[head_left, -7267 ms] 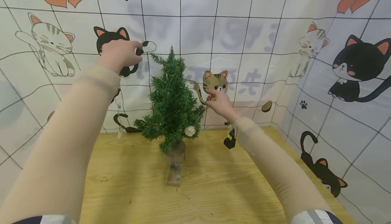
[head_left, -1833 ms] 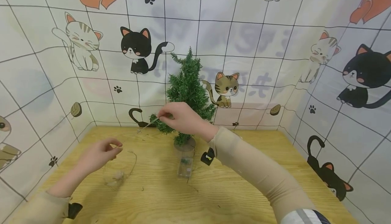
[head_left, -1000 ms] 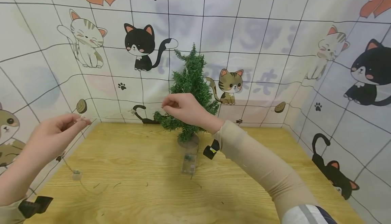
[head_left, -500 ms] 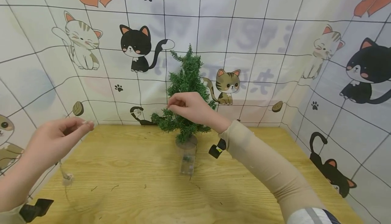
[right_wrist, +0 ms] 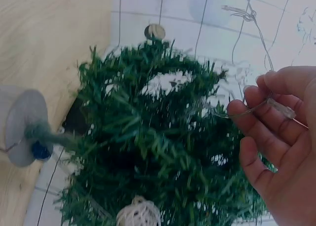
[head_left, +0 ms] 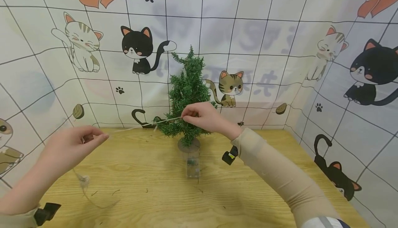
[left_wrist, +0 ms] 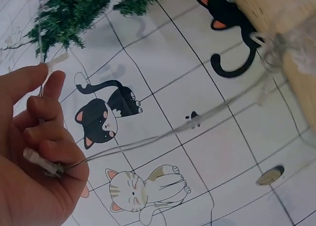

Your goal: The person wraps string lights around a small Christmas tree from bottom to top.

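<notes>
A thin clear string-light wire (head_left: 168,120) stretches between my two hands at the left side of the small green artificial tree (head_left: 186,83). My right hand (head_left: 209,117) pinches it in front of the lower branches; in the right wrist view a small bulb (right_wrist: 281,109) lies against the fingers. My left hand (head_left: 73,148) holds the wire further left, over the table. In the left wrist view, the wire (left_wrist: 148,143) runs through the curled fingers, with a bulb (left_wrist: 42,162) on them. A tangled bunch of wire (head_left: 83,179) hangs below that hand.
The tree's round base (head_left: 188,145) stands on the wooden table (head_left: 149,207) near the back wall. A clear battery box (head_left: 193,168) lies in front of it. A white woven ball (right_wrist: 138,213) hangs among the branches. Cat-print cloth (head_left: 105,0) encloses the table.
Earlier both hands were at either side of the tree. Now they are to its left and front with wire between them. Lately the right hand has shifted right and slightly down, drawing the wire straighter.
</notes>
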Motion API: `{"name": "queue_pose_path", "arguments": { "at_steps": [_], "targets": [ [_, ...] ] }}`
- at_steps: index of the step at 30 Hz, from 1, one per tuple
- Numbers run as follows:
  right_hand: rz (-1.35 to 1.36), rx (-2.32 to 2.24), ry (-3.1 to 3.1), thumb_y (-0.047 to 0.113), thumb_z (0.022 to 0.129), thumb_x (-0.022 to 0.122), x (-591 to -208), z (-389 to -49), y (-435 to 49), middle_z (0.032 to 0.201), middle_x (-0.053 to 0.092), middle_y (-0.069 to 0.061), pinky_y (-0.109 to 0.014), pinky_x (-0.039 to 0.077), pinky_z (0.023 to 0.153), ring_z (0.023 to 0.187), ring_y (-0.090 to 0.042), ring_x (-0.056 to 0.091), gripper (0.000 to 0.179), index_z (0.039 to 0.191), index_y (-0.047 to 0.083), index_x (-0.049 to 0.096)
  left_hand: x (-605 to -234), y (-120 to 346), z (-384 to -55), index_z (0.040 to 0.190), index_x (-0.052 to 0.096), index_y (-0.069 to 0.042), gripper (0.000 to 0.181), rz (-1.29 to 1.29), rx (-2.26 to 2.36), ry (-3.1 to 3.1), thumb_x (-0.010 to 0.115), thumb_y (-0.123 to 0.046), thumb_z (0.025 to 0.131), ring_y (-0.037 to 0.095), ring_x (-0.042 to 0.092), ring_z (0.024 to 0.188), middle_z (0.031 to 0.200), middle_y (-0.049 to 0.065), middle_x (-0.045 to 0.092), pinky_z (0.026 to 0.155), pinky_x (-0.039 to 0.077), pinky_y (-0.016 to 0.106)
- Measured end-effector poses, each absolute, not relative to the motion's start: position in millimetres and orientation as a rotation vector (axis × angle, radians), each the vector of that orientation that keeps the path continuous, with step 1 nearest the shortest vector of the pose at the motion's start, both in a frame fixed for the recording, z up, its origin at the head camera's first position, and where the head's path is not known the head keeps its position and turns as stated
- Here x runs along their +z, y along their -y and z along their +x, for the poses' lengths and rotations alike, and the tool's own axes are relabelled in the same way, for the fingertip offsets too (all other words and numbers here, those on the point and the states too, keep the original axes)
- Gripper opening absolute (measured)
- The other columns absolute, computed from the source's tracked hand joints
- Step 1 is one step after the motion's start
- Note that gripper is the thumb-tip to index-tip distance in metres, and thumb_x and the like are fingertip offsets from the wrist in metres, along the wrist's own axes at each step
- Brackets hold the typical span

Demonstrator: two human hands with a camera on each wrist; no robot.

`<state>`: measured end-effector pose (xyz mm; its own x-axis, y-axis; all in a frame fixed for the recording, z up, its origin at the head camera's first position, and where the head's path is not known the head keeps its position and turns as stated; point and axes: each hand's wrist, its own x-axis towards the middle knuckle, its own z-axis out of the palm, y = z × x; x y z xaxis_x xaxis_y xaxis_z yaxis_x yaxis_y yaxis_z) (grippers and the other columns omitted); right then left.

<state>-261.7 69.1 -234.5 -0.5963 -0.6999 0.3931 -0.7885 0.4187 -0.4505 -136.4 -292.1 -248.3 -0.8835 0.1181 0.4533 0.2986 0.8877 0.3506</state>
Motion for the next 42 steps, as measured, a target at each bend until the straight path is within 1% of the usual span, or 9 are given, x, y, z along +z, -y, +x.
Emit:
{"name": "queue_pose_path", "arguments": {
  "at_steps": [4, 7, 11, 15, 24, 28, 32, 36, 42],
  "targets": [
    [1.291, 0.893, 2.544, 0.014, 0.096, 0.062, -235, -267, -79, 0.092, 0.070, -0.001, -0.029, 0.050, 0.069, 0.077, -0.007, 0.061, 0.015, 0.106, 0.008, 0.071, -247, 290, -144, 0.096, 0.072, -0.017, 0.024, -0.346, -0.402, 2.632, 0.061, -0.037, 0.095, 0.012, 0.040, 0.052, 0.062, -0.009, 0.050, 0.044, 0.028, 0.029],
    [1.250, 0.896, 2.563, 0.015, 0.096, 0.062, -236, -269, -85, 0.092, 0.069, 0.002, -0.029, 0.050, 0.070, 0.079, -0.008, 0.061, 0.016, 0.106, 0.008, 0.071, -242, 292, -151, 0.098, 0.072, -0.012, 0.027, -0.355, -0.401, 2.639, 0.059, -0.035, 0.097, 0.013, 0.042, 0.052, 0.065, -0.007, 0.054, 0.044, 0.030, 0.029],
    [1.210, 0.892, 2.560, 0.015, 0.096, 0.061, -238, -271, -91, 0.092, 0.068, 0.004, -0.031, 0.049, 0.067, 0.078, -0.008, 0.061, 0.016, 0.106, 0.008, 0.071, -228, 291, -161, 0.096, 0.071, -0.013, 0.029, -0.345, -0.440, 2.632, 0.057, -0.039, 0.097, 0.016, 0.044, 0.056, 0.069, -0.004, 0.058, 0.048, 0.033, 0.031],
    [1.194, 0.850, 2.539, 0.015, 0.096, 0.061, -241, -274, -98, 0.094, 0.069, 0.002, -0.032, 0.046, 0.064, 0.071, -0.010, 0.058, 0.016, 0.105, 0.008, 0.071, -209, 282, -165, 0.093, 0.069, -0.016, 0.031, -0.343, -0.429, 2.622, 0.055, -0.043, 0.097, 0.017, 0.041, 0.054, 0.064, -0.003, 0.052, 0.047, 0.029, 0.031],
    [1.138, 0.709, 2.483, 0.014, 0.095, 0.063, -237, -275, -111, 0.101, 0.067, -0.003, -0.038, 0.049, 0.083, 0.095, -0.018, 0.061, 0.013, 0.104, 0.009, 0.071, -161, 258, -181, 0.101, 0.073, -0.017, 0.044, -0.350, -0.398, 2.601, 0.057, -0.056, 0.091, 0.020, 0.049, 0.063, 0.072, 0.000, 0.059, 0.053, 0.035, 0.036],
    [1.108, 0.710, 2.489, 0.014, 0.095, 0.063, -236, -275, -114, 0.102, 0.066, -0.004, -0.038, 0.048, 0.082, 0.096, -0.019, 0.060, 0.014, 0.103, 0.008, 0.072, -147, 248, -185, 0.101, 0.071, -0.018, 0.034, -0.375, -0.376, 2.602, 0.056, -0.047, 0.092, 0.021, 0.049, 0.065, 0.078, 0.001, 0.060, 0.055, 0.036, 0.036],
    [1.069, 0.727, 2.475, 0.015, 0.094, 0.065, -240, -279, -119, 0.101, 0.062, -0.002, -0.035, 0.047, 0.073, 0.088, -0.017, 0.056, 0.012, 0.099, 0.008, 0.073, -136, 234, -183, 0.102, 0.067, -0.020, 0.025, -0.392, -0.392, 2.613, 0.053, -0.038, 0.091, 0.022, 0.045, 0.061, 0.081, 0.002, 0.057, 0.052, 0.034, 0.036],
    [1.052, 0.772, 2.449, 0.014, 0.094, 0.065, -246, -280, -124, 0.101, 0.058, -0.002, -0.033, 0.044, 0.064, 0.080, -0.016, 0.052, 0.010, 0.096, 0.009, 0.074, -131, 221, -181, 0.098, 0.066, -0.021, 0.020, -0.414, -0.385, 2.602, 0.052, -0.032, 0.090, 0.021, 0.042, 0.058, 0.076, 0.001, 0.054, 0.051, 0.032, 0.035],
    [0.987, 0.948, 2.457, 0.015, 0.095, 0.062, -256, -278, -131, 0.108, 0.056, -0.003, -0.033, 0.049, 0.067, 0.084, -0.015, 0.056, 0.013, 0.100, 0.009, 0.073, -131, 209, -180, 0.087, 0.065, -0.018, 0.013, -0.505, -0.333, 2.511, 0.053, -0.023, 0.089, 0.018, 0.037, 0.056, 0.066, 0.001, 0.046, 0.052, 0.027, 0.033]
  ]
}}
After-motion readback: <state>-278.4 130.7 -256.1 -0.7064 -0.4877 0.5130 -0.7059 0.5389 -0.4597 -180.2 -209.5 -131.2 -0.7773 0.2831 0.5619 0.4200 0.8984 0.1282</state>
